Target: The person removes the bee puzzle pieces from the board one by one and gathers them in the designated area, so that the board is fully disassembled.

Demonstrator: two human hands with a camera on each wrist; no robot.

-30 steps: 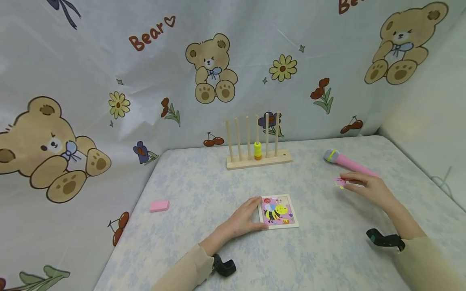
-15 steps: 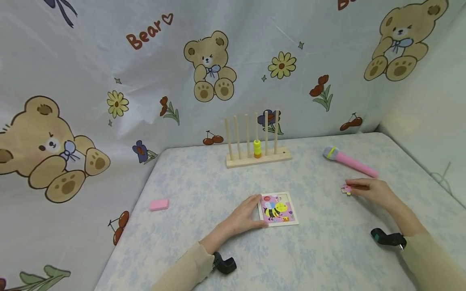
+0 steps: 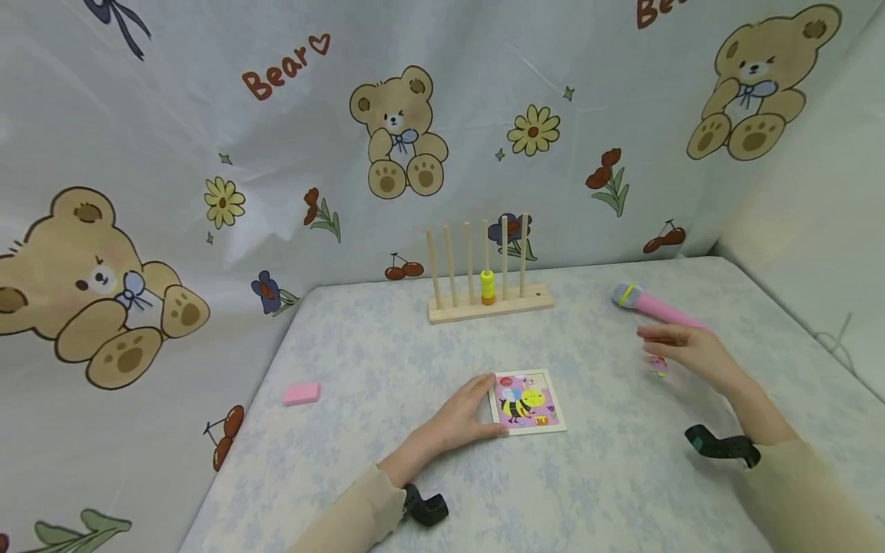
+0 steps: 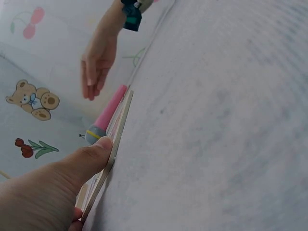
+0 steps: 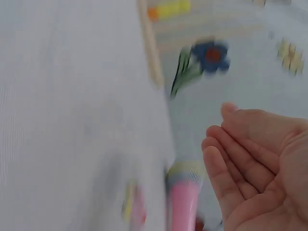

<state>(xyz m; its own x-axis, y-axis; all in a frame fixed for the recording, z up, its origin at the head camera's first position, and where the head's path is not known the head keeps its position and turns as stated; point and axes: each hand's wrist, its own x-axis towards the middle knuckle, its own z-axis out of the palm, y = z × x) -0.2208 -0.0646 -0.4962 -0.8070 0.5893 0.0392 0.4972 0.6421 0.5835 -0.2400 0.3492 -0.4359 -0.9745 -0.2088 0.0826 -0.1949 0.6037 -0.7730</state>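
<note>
A square bee puzzle (image 3: 528,402) in a pale wooden frame lies on the table. My left hand (image 3: 458,415) holds it by its left side, thumb at the near edge and fingertips at the far corner. The thumb presses the frame edge in the left wrist view. My right hand (image 3: 691,355) hovers with nothing in its fingers, as the right wrist view also shows. Just below it, a small pink and yellow puzzle piece (image 3: 657,367) lies on the table, partly hidden by the hand. Behind that hand is a pink toy microphone (image 3: 660,309).
At the back stands a wooden rack (image 3: 491,308) with several upright pegs. Yellow rings (image 3: 487,284) over an orange one sit on one peg. A pink block (image 3: 301,394) lies on the left of the table. A bear-print cloth hangs behind.
The right hand carried the pink puzzle piece slightly to the right and toward me, let it go onto the table, and lifted away. My left hand stays on the bee puzzle.
</note>
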